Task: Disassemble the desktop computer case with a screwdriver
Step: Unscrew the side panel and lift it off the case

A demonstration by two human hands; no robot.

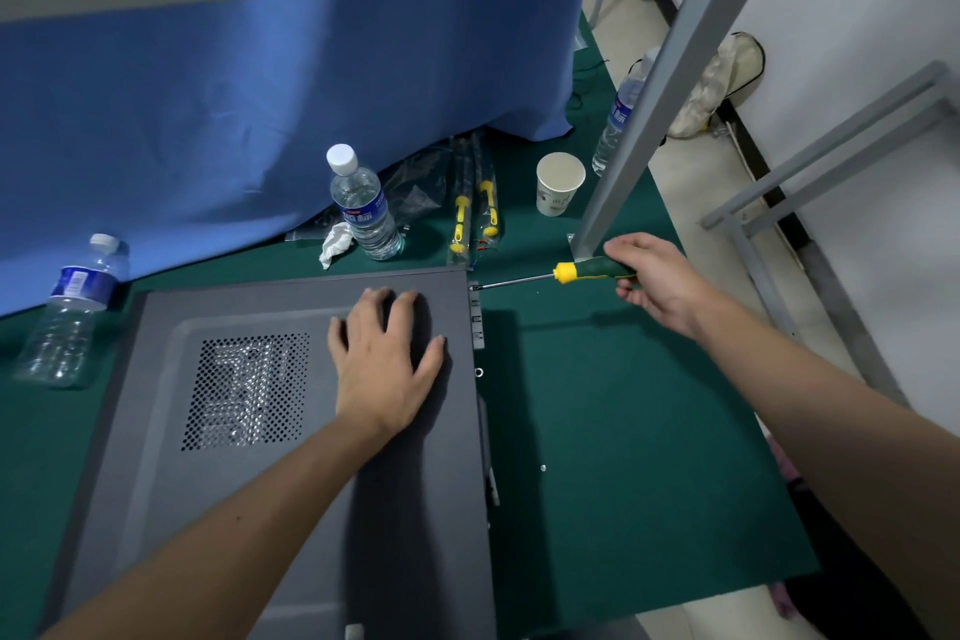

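Grey metal computer case [270,411] | left hand [387,369] flat on it, fingers spread | right hand [657,276] at 2 o'clock grips green-yellow screwdriver [571,271], tip at case corner

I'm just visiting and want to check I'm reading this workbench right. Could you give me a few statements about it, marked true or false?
1. The right hand holds a screwdriver whose tip is at the far corner of the computer case. True.
2. The left hand grips a second screwdriver. False: it lies flat on the case's side panel, holding nothing.
3. A paper cup stands upright on the green mat. True.
4. The case stands upright. False: it lies on its side, vent holes facing up.
5. The bottle with the white cap lies tipped over. False: it stands upright.
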